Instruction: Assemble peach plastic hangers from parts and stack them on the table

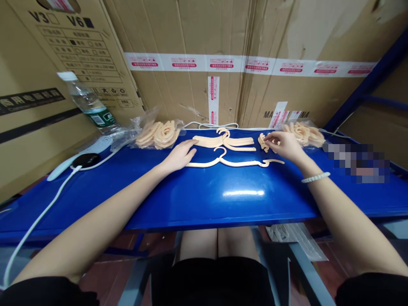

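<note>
A beige plastic hanger [237,163] lies spread flat on the blue table, with a curved piece [272,162] at its right end. Behind it is a stack of folded beige hangers [208,141], hooks pointing away from me. My left hand [179,155] rests at the left ends of both, fingers stretched out and thumb apart; it covers the front hanger's left tip. To the right, my right hand [285,145] bends its fingers over a small pile of beige plastic pieces [263,143], pinching at one. Its fingertips partly hide the pile.
Clear bags of beige parts lie at the back left [162,134] and back right [306,132]. On the left are a water bottle [91,104], a pale blue handled object [75,155] and a black puck [85,160] with a white cable. Cardboard boxes [191,34] wall the back.
</note>
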### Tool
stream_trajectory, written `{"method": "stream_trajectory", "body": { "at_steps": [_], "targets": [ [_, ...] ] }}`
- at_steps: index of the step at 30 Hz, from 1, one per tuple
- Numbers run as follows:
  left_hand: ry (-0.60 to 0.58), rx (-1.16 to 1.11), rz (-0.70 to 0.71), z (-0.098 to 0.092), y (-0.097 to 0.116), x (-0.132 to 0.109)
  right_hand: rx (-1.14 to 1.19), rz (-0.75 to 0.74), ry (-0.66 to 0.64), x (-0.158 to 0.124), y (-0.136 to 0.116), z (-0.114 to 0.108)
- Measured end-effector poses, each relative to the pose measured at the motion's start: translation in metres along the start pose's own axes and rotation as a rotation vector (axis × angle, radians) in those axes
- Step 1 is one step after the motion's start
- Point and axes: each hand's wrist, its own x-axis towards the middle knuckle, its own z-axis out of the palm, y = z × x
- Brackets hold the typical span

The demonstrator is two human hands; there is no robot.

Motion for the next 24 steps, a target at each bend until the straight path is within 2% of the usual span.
{"method": "stream_trajectory", "body": {
  "at_steps": [3,6,15,18,24],
  "targets": [
    [-0.015,-0.018,-0.014,0.001,0.000,0.000,0.013,-0.189,-0.017,-0.001,-0.016,0.017],
    [-0.014,-0.024,-0.013,0.002,0.000,0.001,0.005,-0.292,-0.049,0.000,-0.021,0.028],
    [0.034,-0.018,0.027,0.003,0.000,0.006,0.013,-0.296,-0.104,0.003,-0.017,0.037],
    [0.047,-0.031,0.035,0.003,0.003,0.007,0.033,-0.296,-0.045,0.001,-0.021,0.034],
    [0.084,-0.124,0.000,-0.003,0.015,0.004,0.134,-0.347,0.188,-0.006,-0.032,0.019]
  ]
}}
